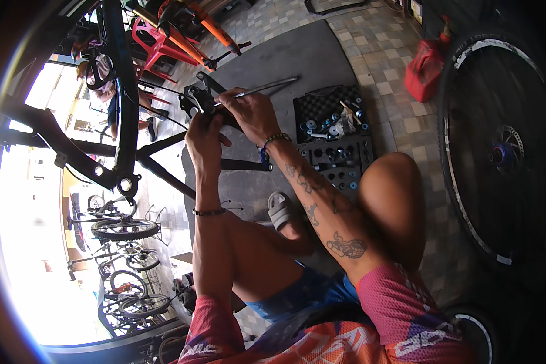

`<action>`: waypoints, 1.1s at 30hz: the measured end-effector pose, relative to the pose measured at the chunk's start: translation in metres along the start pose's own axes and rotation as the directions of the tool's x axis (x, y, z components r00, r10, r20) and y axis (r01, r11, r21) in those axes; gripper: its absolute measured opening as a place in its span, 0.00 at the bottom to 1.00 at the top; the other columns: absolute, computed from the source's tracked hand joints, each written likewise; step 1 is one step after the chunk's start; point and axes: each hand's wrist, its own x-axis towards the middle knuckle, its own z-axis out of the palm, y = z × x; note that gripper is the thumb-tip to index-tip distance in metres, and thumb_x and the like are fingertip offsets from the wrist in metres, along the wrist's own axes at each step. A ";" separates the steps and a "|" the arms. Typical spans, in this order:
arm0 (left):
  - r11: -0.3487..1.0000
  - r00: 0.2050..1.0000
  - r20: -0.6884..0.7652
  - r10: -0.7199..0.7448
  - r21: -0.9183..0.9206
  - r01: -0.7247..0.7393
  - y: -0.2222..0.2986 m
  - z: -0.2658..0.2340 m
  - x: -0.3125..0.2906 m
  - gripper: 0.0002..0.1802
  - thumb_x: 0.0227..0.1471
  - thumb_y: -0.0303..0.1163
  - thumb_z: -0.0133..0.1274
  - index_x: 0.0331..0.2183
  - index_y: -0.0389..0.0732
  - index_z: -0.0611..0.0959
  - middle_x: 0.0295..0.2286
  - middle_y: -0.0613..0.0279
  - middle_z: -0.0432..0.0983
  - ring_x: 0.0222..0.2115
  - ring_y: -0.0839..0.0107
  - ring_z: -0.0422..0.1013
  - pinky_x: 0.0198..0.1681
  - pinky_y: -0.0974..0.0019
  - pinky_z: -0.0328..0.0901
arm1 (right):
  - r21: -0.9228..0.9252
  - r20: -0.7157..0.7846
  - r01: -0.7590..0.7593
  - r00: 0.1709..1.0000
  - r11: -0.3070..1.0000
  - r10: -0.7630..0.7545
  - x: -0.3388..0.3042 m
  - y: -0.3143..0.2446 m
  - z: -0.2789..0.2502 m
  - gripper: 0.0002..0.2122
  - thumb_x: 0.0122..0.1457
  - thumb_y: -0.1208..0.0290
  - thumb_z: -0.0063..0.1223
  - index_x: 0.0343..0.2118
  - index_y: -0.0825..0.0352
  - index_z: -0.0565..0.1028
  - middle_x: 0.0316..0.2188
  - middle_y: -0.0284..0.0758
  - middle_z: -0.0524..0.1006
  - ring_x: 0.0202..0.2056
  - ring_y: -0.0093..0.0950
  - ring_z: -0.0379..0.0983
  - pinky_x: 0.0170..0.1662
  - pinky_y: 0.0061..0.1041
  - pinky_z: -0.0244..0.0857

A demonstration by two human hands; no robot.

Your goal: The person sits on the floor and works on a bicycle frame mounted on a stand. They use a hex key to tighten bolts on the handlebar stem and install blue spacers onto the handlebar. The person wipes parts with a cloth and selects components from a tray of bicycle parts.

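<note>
A black bike frame (pixel 125 121) fills the upper left, its thin tubes running toward my hands. At their end is a dark metal bike part (pixel 197 99) with rounded lobes; its exact kind I cannot make out. My left hand (pixel 205 136) is closed at its lower side, fingers bent against it and partly hidden. Just to the right, my right hand (pixel 253 115) pinches a slim silver rod-like tool (pixel 273 84). One end of the rod reaches the dark part; the other points up and right, over the mat.
A dark mat (pixel 309 51) lies on the tiled floor. On it stands an open tool case (pixel 332 148) with several fittings. At right are a red jerrycan (pixel 423 70) and a bike wheel (pixel 503 148). An orange fork (pixel 203 30), a red chair (pixel 151 42) and several bikes (pixel 124 229) stand left.
</note>
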 end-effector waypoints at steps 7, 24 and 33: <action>0.995 0.999 -0.005 0.050 -0.090 -0.050 -0.002 0.008 -0.004 0.17 0.66 0.37 0.55 0.48 0.35 0.81 0.33 0.59 0.82 0.23 0.74 0.79 0.17 0.75 0.54 | -0.028 -0.036 0.032 0.999 0.999 -0.033 0.003 -0.010 0.002 0.15 0.70 0.58 0.59 0.42 0.67 0.85 0.33 0.35 0.88 0.36 0.22 0.85 0.37 0.22 0.74; 0.977 0.999 0.004 0.051 -0.205 -0.049 0.005 0.016 -0.002 0.11 0.65 0.26 0.50 0.46 0.29 0.79 0.31 0.52 0.84 0.24 0.67 0.82 0.29 0.67 0.72 | 0.056 -0.074 0.053 0.996 0.997 -0.049 0.003 -0.001 0.000 0.15 0.72 0.57 0.56 0.42 0.66 0.84 0.34 0.33 0.84 0.36 0.21 0.80 0.40 0.26 0.75; 0.983 0.990 0.061 0.127 -0.143 -0.117 -0.008 0.016 0.008 0.12 0.65 0.28 0.50 0.44 0.29 0.79 0.27 0.55 0.83 0.21 0.67 0.81 0.25 0.65 0.72 | 0.104 -0.049 0.027 0.999 0.994 -0.022 -0.002 -0.001 -0.009 0.17 0.74 0.56 0.53 0.44 0.69 0.80 0.41 0.36 0.85 0.45 0.28 0.85 0.43 0.27 0.80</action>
